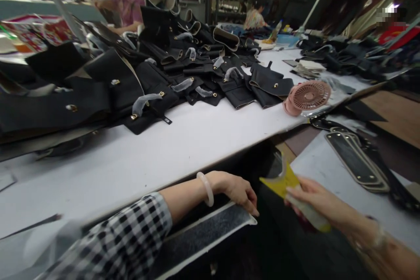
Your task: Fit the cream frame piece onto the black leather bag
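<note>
My left hand [236, 189], with a pale bangle [205, 189] at the wrist, reaches past the table's near edge. Its fingers curl down over the end of a long dark panel with pale edges [203, 238]; whether this is a drawer or a loose strip I cannot tell. My right hand [311, 197] is closed around a yellow-and-white flat piece [282, 182] with a curved notch at its end. The piece is slightly blurred and its kind is unclear. It is held in the air over the dark gap, to the right of my left hand.
Black bag parts [157, 83] with metal fittings and wrapped handles are heaped across the white table [197, 129]. A pink fan [308, 96] stands near its edge. Black studded strips [356, 157] lie at the right. A person in a pink top [127, 4] sits behind the heap.
</note>
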Action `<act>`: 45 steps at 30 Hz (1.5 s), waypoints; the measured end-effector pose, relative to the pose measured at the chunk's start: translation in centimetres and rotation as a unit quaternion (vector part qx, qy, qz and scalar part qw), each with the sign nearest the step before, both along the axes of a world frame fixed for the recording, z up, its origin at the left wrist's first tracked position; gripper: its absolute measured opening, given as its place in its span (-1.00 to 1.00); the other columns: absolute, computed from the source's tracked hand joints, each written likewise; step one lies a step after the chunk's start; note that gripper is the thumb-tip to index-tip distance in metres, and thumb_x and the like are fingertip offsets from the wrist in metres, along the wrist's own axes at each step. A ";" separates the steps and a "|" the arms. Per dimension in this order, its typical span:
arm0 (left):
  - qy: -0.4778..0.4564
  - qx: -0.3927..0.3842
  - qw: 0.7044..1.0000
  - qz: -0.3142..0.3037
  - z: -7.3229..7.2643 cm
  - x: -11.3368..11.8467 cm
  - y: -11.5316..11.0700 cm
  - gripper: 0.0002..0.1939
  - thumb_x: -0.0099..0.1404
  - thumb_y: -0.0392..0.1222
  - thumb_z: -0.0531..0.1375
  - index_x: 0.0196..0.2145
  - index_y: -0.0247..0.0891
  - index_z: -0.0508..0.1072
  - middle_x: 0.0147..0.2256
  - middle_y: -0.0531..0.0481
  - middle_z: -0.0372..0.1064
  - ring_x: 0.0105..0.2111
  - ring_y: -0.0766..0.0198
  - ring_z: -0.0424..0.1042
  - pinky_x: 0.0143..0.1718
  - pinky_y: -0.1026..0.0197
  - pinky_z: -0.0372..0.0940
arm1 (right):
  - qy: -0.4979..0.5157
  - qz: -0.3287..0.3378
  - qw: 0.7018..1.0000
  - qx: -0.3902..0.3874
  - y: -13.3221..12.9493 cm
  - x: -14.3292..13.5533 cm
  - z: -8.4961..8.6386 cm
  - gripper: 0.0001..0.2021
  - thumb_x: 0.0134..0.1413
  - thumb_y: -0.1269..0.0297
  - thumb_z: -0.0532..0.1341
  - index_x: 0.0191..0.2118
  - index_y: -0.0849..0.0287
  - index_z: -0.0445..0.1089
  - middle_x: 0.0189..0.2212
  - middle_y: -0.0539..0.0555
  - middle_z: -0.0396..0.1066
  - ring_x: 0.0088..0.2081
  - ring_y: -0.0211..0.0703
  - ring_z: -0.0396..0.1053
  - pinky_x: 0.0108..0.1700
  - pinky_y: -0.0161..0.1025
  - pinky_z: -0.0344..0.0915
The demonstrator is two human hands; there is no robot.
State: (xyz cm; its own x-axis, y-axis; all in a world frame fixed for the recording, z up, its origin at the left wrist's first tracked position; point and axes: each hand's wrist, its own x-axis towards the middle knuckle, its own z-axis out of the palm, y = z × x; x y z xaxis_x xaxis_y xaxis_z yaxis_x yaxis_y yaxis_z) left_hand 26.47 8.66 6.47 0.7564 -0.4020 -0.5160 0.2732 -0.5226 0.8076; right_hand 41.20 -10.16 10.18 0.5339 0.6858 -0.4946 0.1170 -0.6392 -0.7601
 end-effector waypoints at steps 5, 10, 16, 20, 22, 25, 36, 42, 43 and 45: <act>-0.007 -0.007 1.000 -0.007 -0.4 -0.1 0.3 -0.74 0.23 0.04 0.28 -0.26 -0.20 0.55 -0.37 0.09 0.48 -0.28 0.25 0.46 -0.28 0.28 0.29 | 0.162 0.080 0.976 -0.124 -6.7 -7.4 -1.9 -0.33 0.00 -0.40 0.09 -0.07 0.14 0.22 -0.60 -0.02 0.38 -0.72 -0.38 0.18 -0.71 -0.48 0.10; -0.036 0.004 0.999 0.023 -1.0 -0.5 0.5 -0.62 0.13 0.11 0.35 -0.19 -0.17 0.48 -0.28 0.09 0.48 -0.26 0.24 0.45 -0.29 0.28 0.28 | 0.182 0.080 0.971 -0.132 -5.1 -10.0 -2.5 -0.43 0.11 -0.31 0.05 -0.11 0.16 0.22 -0.62 -0.05 0.34 -0.72 -0.41 0.18 -0.74 -0.54 0.06; -0.111 -0.029 0.989 0.088 -1.3 -1.2 0.2 -0.63 0.05 0.07 0.42 -0.37 -0.24 0.46 -0.39 0.11 0.41 -0.37 0.32 0.38 -0.39 0.35 0.21 | 0.196 0.088 0.966 -0.145 -3.9 -9.8 -3.2 -0.56 0.25 -0.14 0.02 -0.07 0.17 0.21 -0.60 -0.04 0.36 -0.73 -0.41 0.19 -0.76 -0.56 0.06; -0.125 -0.057 0.980 0.141 -1.1 -1.7 0.0 -0.59 0.00 0.00 0.46 -0.25 -0.23 0.49 -0.38 0.12 0.38 -0.40 0.35 0.34 -0.43 0.36 0.18 | 0.203 0.095 0.960 -0.169 -3.5 -9.8 -3.1 -0.65 0.33 0.00 -0.03 -0.04 0.20 0.19 -0.60 -0.04 0.35 -0.72 -0.40 0.20 -0.76 -0.55 0.11; -0.134 -0.073 0.976 0.157 -1.1 -1.9 0.0 -0.60 0.00 -0.02 0.47 -0.26 -0.25 0.49 -0.38 0.11 0.38 -0.40 0.34 0.34 -0.43 0.36 0.19 | 0.204 0.101 0.960 -0.164 -3.4 -9.8 -2.9 -0.67 0.35 0.03 -0.05 -0.04 0.20 0.19 -0.60 -0.05 0.34 -0.73 -0.41 0.20 -0.76 -0.55 0.11; -0.142 -0.105 0.972 0.154 -1.1 -2.1 0.1 -0.66 0.05 -0.11 0.44 -0.25 -0.27 0.50 -0.37 0.10 0.40 -0.37 0.33 0.37 -0.39 0.35 0.23 | 0.207 0.102 0.958 -0.168 -3.1 -9.9 -2.7 -0.67 0.36 0.05 -0.06 -0.03 0.20 0.19 -0.62 -0.07 0.32 -0.74 -0.40 0.18 -0.76 -0.55 0.11; -0.209 -0.080 0.972 0.067 -0.2 -1.8 0.7 -0.73 0.13 -0.19 0.42 -0.22 -0.29 0.53 -0.30 0.04 0.41 -0.31 0.33 0.41 -0.31 0.38 0.28 | 0.218 0.107 0.953 -0.181 -2.9 -9.9 -3.0 -0.66 0.34 0.05 -0.07 -0.04 0.21 0.21 -0.61 -0.04 0.32 -0.73 -0.39 0.18 -0.76 -0.53 0.09; -0.287 -0.024 0.958 -0.006 0.1 -1.6 1.1 -0.76 0.21 -0.09 0.36 -0.25 -0.31 0.53 -0.30 -0.01 0.42 -0.32 0.31 0.42 -0.31 0.36 0.28 | 0.219 0.104 0.950 -0.196 -2.7 -10.2 -2.4 -0.65 0.33 0.04 -0.07 -0.06 0.21 0.23 -0.61 -0.04 0.32 -0.73 -0.41 0.16 -0.75 -0.55 0.02; -0.294 -0.018 0.956 -0.008 0.1 -1.7 1.1 -0.76 0.23 -0.08 0.34 -0.24 -0.30 0.53 -0.30 -0.01 0.43 -0.33 0.31 0.43 -0.31 0.36 0.28 | 0.222 0.101 0.949 -0.200 -2.6 -10.3 -2.3 -0.66 0.33 0.05 -0.06 -0.07 0.21 0.24 -0.61 -0.03 0.33 -0.73 -0.41 0.17 -0.75 -0.56 0.01; -0.309 -0.005 0.951 -0.010 0.1 -1.9 1.0 -0.77 0.27 -0.07 0.31 -0.22 -0.29 0.53 -0.29 -0.02 0.44 -0.33 0.31 0.44 -0.30 0.35 0.29 | 0.228 0.088 0.947 -0.209 -2.4 -10.5 -2.2 -0.70 0.33 0.09 -0.06 -0.10 0.20 0.24 -0.62 -0.04 0.32 -0.72 -0.41 0.20 -0.73 -0.58 0.01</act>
